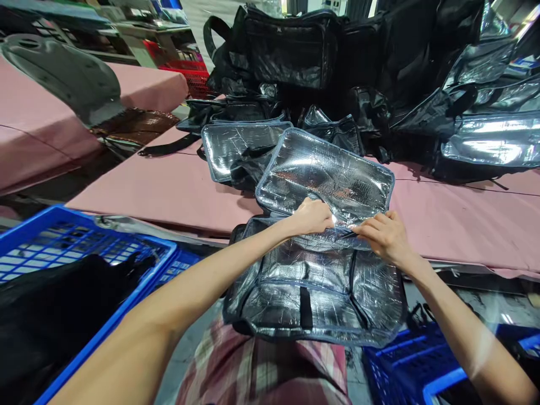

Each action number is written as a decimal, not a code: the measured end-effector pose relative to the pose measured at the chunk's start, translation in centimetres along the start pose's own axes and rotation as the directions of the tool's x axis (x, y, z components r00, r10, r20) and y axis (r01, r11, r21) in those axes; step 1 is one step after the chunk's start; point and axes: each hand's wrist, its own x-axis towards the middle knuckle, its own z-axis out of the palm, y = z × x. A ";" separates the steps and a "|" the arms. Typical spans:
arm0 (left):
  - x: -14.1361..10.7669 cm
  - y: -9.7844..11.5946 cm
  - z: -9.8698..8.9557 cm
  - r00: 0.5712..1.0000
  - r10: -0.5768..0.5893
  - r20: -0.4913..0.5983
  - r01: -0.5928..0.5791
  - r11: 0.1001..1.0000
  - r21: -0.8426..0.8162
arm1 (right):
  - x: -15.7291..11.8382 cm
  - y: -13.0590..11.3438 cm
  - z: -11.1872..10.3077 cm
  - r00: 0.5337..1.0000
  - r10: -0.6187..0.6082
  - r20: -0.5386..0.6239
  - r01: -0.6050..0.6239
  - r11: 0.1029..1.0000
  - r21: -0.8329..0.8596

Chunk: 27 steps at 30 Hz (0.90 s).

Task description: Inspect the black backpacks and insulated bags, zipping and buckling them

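Everything here is placed by the silver-lined bag (329,264), which is open, with its body reaching past the near edge of the pink surface (185,188) and its lid (324,169) raised at the back over that surface.

Farthest left of the bag is a grey chair (71,73). Nearer, to the bag's left and below surface level, a blue crate (164,256) holds dark material (71,304). Just behind the bag's left side lies a smaller silver-lined piece (228,146); beyond the bag stands a pile of black bags (287,50).

At the bag itself, the work in hand is at the fold where lid meets body. The left hand (313,216) has a closed grip, fingers curled down on the lining at the middle of the fold; its fingertips are partly hidden. A little to the right, the right hand (382,235) has a narrow grip, thumb and fingers pinching the same fold. Inside the bag, below the hands, a black strap (306,306) runs down the lining.

To the bag's right and behind it, another bag with shiny lining (489,140) rests on the surface. Below, on the bag's right, is a blue basket (400,360).
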 end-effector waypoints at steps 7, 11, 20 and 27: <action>0.2 -0.3 0.4 1.000 0.006 -0.016 -0.006 1.000 -0.019 | 0.1 0.0 -0.5 0.998 0.047 -0.040 -0.051 0.994 -0.097; 0.2 -0.2 0.4 1.000 0.012 -0.021 -0.012 1.000 -0.026 | 0.4 -0.1 -0.6 1.000 -0.003 -0.010 0.002 0.987 -0.163; 0.2 -0.3 0.4 1.000 0.009 -0.019 -0.010 1.000 -0.029 | 0.5 -0.1 -0.8 0.999 -0.039 0.028 0.044 0.985 -0.167; 0.2 -0.6 0.6 1.000 0.019 -0.022 -0.020 0.998 -0.066 | 0.3 0.0 -0.3 1.000 0.011 -0.012 -0.012 0.996 -0.091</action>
